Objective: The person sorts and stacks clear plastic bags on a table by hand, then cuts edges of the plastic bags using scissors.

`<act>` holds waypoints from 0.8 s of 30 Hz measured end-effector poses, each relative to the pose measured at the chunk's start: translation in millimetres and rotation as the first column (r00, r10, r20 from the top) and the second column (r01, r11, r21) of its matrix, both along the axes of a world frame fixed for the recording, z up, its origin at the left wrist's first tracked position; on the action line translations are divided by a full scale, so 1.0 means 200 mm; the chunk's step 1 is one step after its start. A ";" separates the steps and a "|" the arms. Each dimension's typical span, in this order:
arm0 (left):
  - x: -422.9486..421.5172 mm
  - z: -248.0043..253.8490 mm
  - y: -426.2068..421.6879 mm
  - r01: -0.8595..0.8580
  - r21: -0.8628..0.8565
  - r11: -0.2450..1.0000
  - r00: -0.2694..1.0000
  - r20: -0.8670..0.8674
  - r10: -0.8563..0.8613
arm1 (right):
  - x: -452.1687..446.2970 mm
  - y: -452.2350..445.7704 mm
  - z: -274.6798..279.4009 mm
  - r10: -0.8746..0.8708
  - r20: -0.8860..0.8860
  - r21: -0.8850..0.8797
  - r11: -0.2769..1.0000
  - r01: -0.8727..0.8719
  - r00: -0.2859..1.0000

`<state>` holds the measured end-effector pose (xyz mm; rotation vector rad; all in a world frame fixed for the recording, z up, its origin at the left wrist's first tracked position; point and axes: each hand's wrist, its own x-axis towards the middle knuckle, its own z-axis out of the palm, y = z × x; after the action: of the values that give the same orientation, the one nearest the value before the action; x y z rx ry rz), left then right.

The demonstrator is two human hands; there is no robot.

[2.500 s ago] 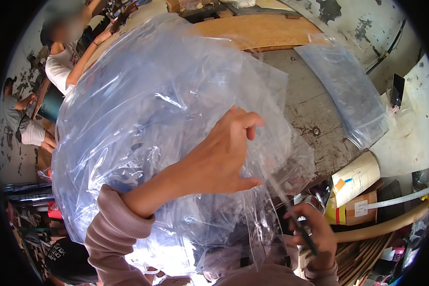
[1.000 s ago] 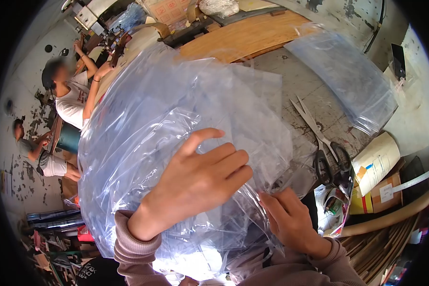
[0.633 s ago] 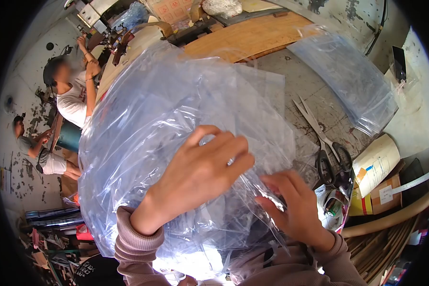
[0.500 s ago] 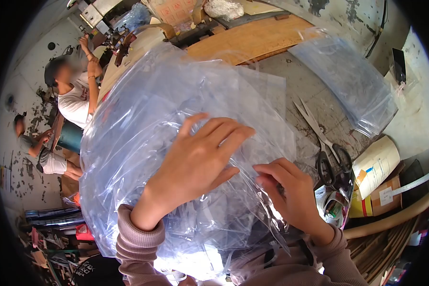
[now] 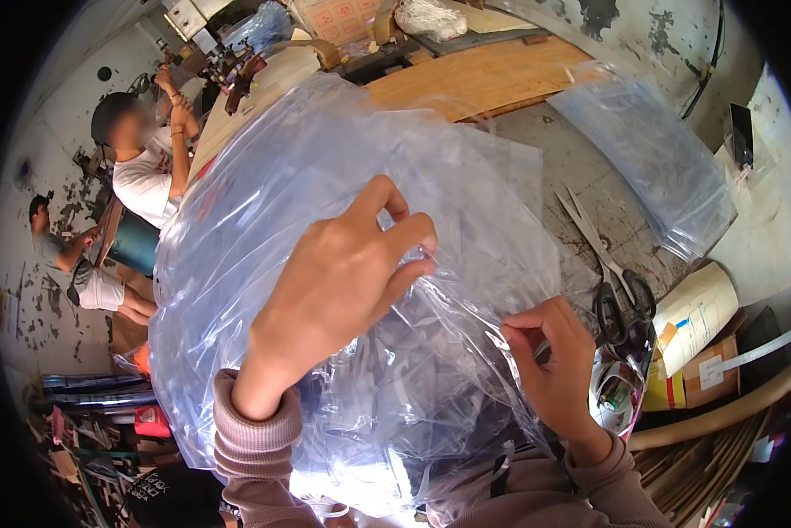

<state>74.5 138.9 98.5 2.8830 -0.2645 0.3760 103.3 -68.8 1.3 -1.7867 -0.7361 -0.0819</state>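
A large heap of clear plastic sheeting (image 5: 263, 229) fills the middle of the view and hangs over the near edge of the worktable. My left hand (image 5: 334, 273) is above its centre, with thumb and fingers pinched on a gathered fold of the sheeting. To the right, my right hand (image 5: 554, 361) pinches the same gathered strip between thumb and forefinger. Shiny, stretched plastic runs between the two hands. Scissors (image 5: 608, 264) with black handles lie on the worktable (image 5: 527, 123), right of the heap, their blades slightly apart.
Folded plastic sheets (image 5: 646, 158) lie at the back right, near a phone (image 5: 741, 136). A curved wooden board (image 5: 475, 75) spans the back. Two people (image 5: 145, 180) are at the left. Rolled paper (image 5: 695, 317) and a cardboard box (image 5: 710, 374) stand at the right.
The scissors, earlier in my right hand, now lie on the table. Both hands have since closed on the sheeting, my left shifting slightly left, my right slightly right.
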 end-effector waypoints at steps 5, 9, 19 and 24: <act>0.00 0.03 0.00 0.013 -0.079 0.997 1.000 0.009 -0.013 | -0.03 0.00 -0.02 -0.073 0.122 0.019 0.997 0.072 0.990; 0.00 0.01 0.00 0.056 -0.216 0.975 0.998 0.050 -0.047 | -0.04 0.00 -0.02 -0.083 0.184 0.017 0.997 0.081 0.979; 0.00 0.04 0.00 0.004 -0.312 0.950 0.998 -0.051 -0.021 | -0.05 0.01 -0.03 -0.090 0.243 0.024 0.996 0.087 0.966; -0.04 0.06 -0.01 -0.019 -0.191 0.981 0.995 -0.097 0.001 | -0.07 0.01 -0.03 -0.079 0.269 0.003 0.997 0.082 0.960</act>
<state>67.5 137.8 111.0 2.7037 -0.1860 0.2483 88.8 -66.3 -4.3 -1.8339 -0.8568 -0.3836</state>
